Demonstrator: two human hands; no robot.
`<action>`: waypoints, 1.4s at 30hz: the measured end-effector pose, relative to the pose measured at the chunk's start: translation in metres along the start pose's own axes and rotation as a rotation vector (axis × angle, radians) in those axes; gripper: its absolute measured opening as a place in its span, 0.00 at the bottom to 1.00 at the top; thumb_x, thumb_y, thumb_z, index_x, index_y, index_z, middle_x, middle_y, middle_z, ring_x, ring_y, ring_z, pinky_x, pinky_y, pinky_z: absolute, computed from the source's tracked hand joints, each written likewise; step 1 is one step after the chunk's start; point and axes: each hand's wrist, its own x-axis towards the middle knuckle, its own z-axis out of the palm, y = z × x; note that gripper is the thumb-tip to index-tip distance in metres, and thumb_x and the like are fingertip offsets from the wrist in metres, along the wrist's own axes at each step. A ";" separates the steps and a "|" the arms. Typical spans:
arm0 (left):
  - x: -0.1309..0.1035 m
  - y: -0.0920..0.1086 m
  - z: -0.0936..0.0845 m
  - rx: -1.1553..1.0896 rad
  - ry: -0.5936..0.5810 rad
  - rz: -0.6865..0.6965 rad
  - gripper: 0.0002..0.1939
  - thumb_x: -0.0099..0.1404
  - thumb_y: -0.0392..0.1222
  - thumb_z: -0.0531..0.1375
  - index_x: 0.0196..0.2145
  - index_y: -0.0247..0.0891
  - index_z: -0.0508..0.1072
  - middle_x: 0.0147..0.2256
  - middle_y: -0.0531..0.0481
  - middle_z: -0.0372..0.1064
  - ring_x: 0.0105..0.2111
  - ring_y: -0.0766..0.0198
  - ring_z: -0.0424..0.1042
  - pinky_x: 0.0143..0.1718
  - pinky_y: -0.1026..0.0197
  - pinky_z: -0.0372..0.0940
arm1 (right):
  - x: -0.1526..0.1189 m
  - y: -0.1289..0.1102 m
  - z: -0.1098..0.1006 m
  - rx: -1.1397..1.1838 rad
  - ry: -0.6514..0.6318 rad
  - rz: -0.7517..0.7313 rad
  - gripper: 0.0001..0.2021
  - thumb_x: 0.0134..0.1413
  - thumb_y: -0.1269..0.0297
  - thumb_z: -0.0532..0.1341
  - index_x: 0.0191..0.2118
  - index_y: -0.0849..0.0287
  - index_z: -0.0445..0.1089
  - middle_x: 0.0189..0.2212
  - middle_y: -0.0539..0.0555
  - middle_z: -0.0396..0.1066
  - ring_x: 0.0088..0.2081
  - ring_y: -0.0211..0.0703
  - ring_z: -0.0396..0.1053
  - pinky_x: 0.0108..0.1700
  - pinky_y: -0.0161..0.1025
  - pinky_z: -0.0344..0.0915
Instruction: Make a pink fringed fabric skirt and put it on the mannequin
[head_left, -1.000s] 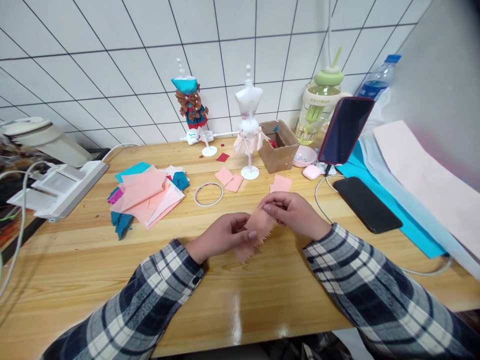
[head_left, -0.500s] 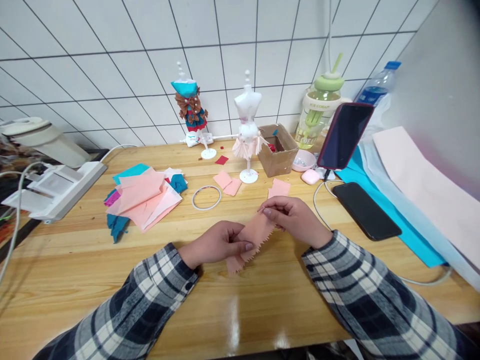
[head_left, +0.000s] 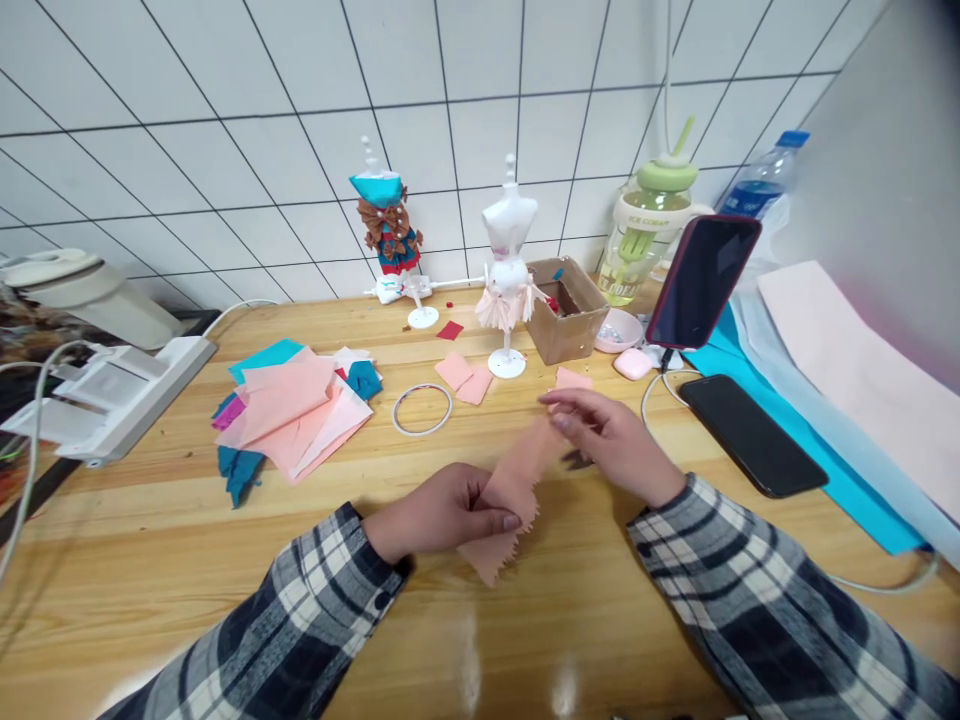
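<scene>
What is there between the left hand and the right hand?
The head view shows a pink strip with one jagged edge, reaching from the left hand up to the right hand, its upper part blurred.

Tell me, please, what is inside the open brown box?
Inside the box, something red shows toward the left, and a small blue piece near the back edge. The near walls cover part of the bottom; anything lying there cannot be seen.

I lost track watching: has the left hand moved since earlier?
Yes: the left hand has shifted toward the person, farther from the pink-skirted mannequin.
</scene>
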 end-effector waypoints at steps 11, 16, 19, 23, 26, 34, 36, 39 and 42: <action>0.008 -0.010 -0.001 -0.445 0.224 0.074 0.17 0.53 0.47 0.68 0.37 0.33 0.74 0.34 0.48 0.75 0.31 0.65 0.72 0.34 0.63 0.65 | -0.008 0.034 -0.054 -0.692 -0.351 -0.094 0.10 0.48 0.61 0.64 0.38 0.55 0.71 0.36 0.54 0.70 0.39 0.46 0.67 0.40 0.40 0.60; 0.009 -0.013 -0.001 -0.449 0.228 0.073 0.20 0.53 0.46 0.69 0.42 0.33 0.73 0.41 0.45 0.76 0.35 0.62 0.74 0.38 0.61 0.67 | -0.009 0.026 -0.040 -0.815 -0.363 -0.091 0.06 0.48 0.63 0.62 0.27 0.56 0.63 0.29 0.52 0.68 0.33 0.45 0.65 0.35 0.39 0.57; 0.009 -0.012 -0.001 -0.432 0.239 0.071 0.21 0.54 0.46 0.68 0.43 0.34 0.72 0.40 0.46 0.76 0.35 0.63 0.74 0.37 0.62 0.66 | -0.011 0.021 -0.033 -0.780 -0.322 -0.082 0.07 0.53 0.64 0.57 0.25 0.56 0.59 0.26 0.53 0.68 0.30 0.45 0.64 0.32 0.39 0.55; 0.009 -0.010 -0.001 -0.422 0.242 0.085 0.22 0.54 0.46 0.68 0.44 0.34 0.71 0.40 0.46 0.75 0.35 0.62 0.73 0.36 0.62 0.67 | -0.017 0.012 -0.017 -0.469 -0.246 0.005 0.07 0.58 0.67 0.50 0.43 0.54 0.59 0.33 0.52 0.73 0.33 0.45 0.69 0.35 0.38 0.59; 0.009 -0.010 0.000 -0.409 0.249 0.104 0.23 0.55 0.46 0.68 0.45 0.35 0.69 0.40 0.46 0.74 0.36 0.62 0.73 0.38 0.60 0.67 | -0.022 0.004 -0.002 -0.356 -0.236 0.047 0.10 0.61 0.62 0.49 0.48 0.53 0.59 0.33 0.51 0.73 0.35 0.45 0.70 0.37 0.39 0.61; 0.008 -0.010 -0.001 -0.367 0.245 0.110 0.21 0.56 0.45 0.67 0.44 0.34 0.69 0.34 0.50 0.72 0.31 0.66 0.70 0.33 0.65 0.65 | -0.027 0.002 0.020 -0.334 -0.349 0.158 0.26 0.65 0.48 0.41 0.28 0.55 0.68 0.22 0.51 0.67 0.26 0.41 0.63 0.29 0.37 0.55; 0.008 -0.010 -0.001 -0.345 0.243 0.105 0.20 0.56 0.45 0.67 0.45 0.34 0.69 0.34 0.50 0.72 0.31 0.67 0.69 0.32 0.66 0.64 | -0.027 0.002 0.020 -0.328 -0.354 0.124 0.25 0.65 0.48 0.42 0.29 0.55 0.68 0.23 0.50 0.67 0.27 0.41 0.63 0.30 0.37 0.55; 0.008 -0.010 -0.001 -0.324 0.257 0.105 0.22 0.57 0.45 0.66 0.47 0.35 0.69 0.33 0.51 0.71 0.29 0.68 0.68 0.31 0.66 0.64 | -0.027 0.001 0.021 -0.304 -0.380 0.087 0.24 0.65 0.48 0.43 0.30 0.55 0.67 0.25 0.50 0.68 0.28 0.41 0.63 0.30 0.36 0.54; 0.007 -0.008 -0.001 -0.329 0.263 0.089 0.26 0.55 0.46 0.67 0.49 0.35 0.68 0.32 0.51 0.72 0.29 0.67 0.69 0.31 0.65 0.64 | -0.027 0.002 0.022 -0.308 -0.401 0.070 0.23 0.65 0.49 0.43 0.29 0.55 0.67 0.25 0.50 0.69 0.29 0.41 0.64 0.31 0.36 0.54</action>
